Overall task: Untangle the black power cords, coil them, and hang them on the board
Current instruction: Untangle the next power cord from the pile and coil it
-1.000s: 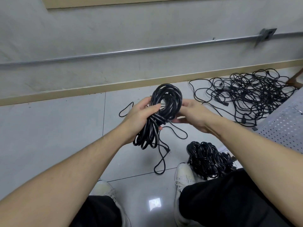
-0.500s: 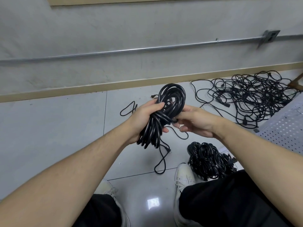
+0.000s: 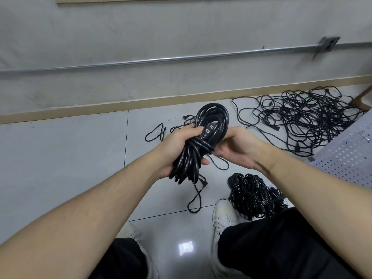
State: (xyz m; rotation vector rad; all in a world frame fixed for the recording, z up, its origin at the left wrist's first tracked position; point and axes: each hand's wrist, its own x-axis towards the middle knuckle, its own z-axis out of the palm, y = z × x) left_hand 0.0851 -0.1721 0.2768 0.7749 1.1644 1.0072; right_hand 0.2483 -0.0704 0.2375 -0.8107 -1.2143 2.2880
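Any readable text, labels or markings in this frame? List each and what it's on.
No text can be read with confidence.
Pale marks on the connector inside the coiled cord that the left hand grips: embossed shapes, too blurred to read as letters.
Wall box on the conduit: no legible label.
Perforated board: no print visible.

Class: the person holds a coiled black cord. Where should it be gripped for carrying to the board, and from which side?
Grip the coiled cord at its wrapped waist, coming from the side as the left hand does; there the turns are cinched narrow, leaving the top loop free for hanging, probably.
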